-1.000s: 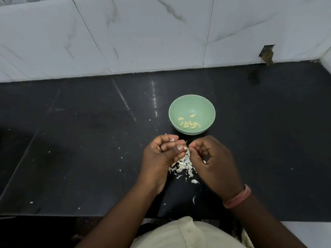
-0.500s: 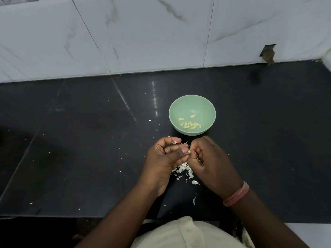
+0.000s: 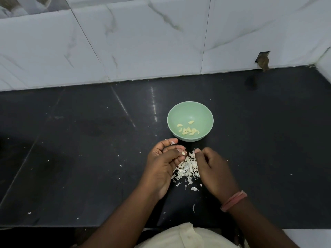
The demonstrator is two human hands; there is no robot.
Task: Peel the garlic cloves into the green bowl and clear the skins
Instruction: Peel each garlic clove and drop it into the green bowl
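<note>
A pale green bowl [image 3: 190, 111] stands on the black counter and holds several peeled garlic cloves [image 3: 189, 130]. Just in front of it my left hand [image 3: 163, 165] pinches a small garlic clove [image 3: 183, 153] between thumb and fingertips. My right hand [image 3: 214, 171] is a short gap to the right, its fingers curled, with a thin piece of skin [image 3: 193, 152] pinched at the fingertips. Below and between the hands lies a pile of white garlic skins [image 3: 186, 169].
The black counter [image 3: 80, 158] carries scattered skin flecks, with loose pieces [image 3: 194, 189] near my wrists. A white marble-tiled wall [image 3: 143, 42] runs along the back, with a hole [image 3: 263, 59] at the right. The counter's front edge lies close to my body.
My hands have drawn apart: the right hand moved to the right with a strip of skin, and the skin pile between them now shows more fully.
</note>
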